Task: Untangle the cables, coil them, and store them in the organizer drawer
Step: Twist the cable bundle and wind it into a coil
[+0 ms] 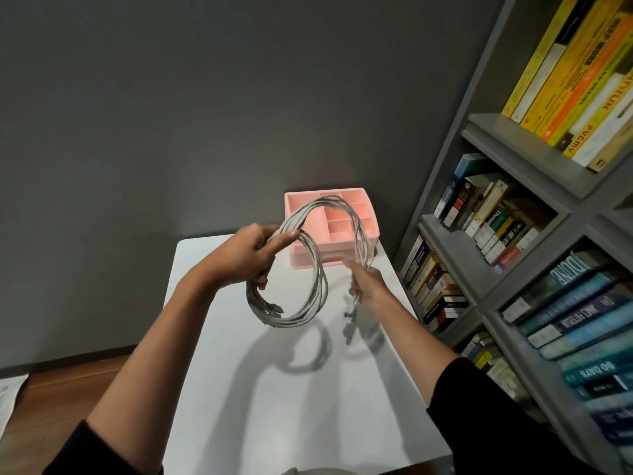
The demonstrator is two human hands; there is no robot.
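Note:
A bundle of grey cables (310,279) hangs in the air above the white table (291,389), wound into several loops. My left hand (251,252) grips the coil at its upper left, thumb laid over the strands. A further arc of the same cables rises in front of the pink organizer (298,207) and comes down to my right hand (364,282), which pinches the strands there. A cable end with a plug dangles below the right hand. The organizer stands at the table's far edge, with open compartments on top and a drawer front below.
A grey bookshelf (527,138) packed with books fills the right side, close to the table's right edge. A dark grey wall stands behind. Wooden floor (75,389) and a white sheet show at the lower left.

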